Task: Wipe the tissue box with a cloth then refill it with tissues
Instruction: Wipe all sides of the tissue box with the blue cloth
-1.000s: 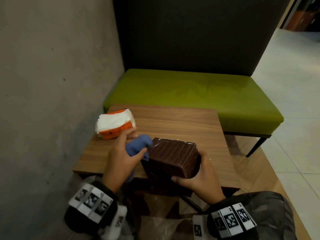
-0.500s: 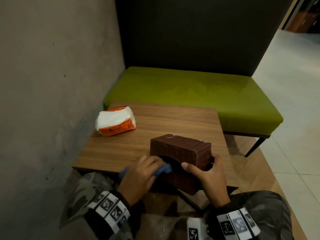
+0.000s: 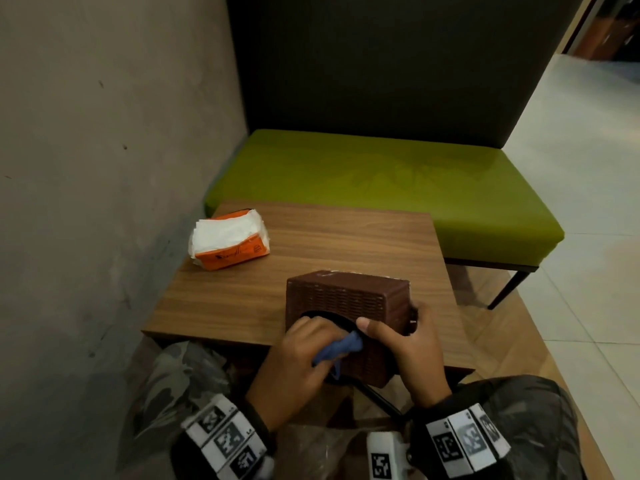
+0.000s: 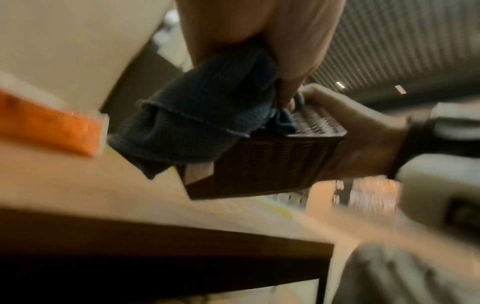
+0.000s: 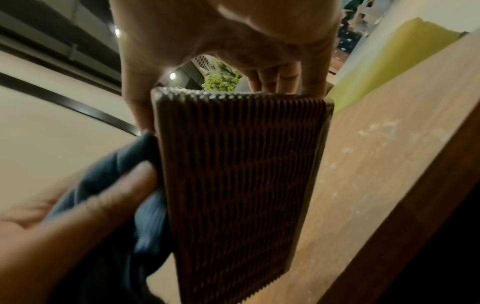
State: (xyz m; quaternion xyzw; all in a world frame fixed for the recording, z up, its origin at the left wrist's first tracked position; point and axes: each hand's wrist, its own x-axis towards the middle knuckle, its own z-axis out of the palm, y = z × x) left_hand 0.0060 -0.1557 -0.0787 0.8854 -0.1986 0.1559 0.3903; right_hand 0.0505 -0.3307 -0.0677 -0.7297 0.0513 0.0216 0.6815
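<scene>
A brown woven tissue box (image 3: 346, 303) (image 4: 262, 164) (image 5: 233, 174) is tipped on its side at the near edge of the wooden table (image 3: 311, 244), its oval opening facing me. My right hand (image 3: 405, 348) grips its right end, thumb on the near face and fingers behind. My left hand (image 3: 298, 362) holds a bunched blue cloth (image 3: 337, 349) (image 4: 197, 121) (image 5: 124, 185) against the near face at the opening. An opened orange pack of white tissues (image 3: 228, 242) (image 4: 49, 127) lies at the table's far left.
A grey wall (image 3: 104, 168) runs along the left of the table. A green bench seat (image 3: 381, 188) with a dark backrest stands just behind the table. Pale tiled floor (image 3: 588, 271) lies to the right. My lap is under the table's near edge.
The box has been turned so its opening faces me and drawn toward the near edge. My left hand with the cloth moved from the box's left end to its near face.
</scene>
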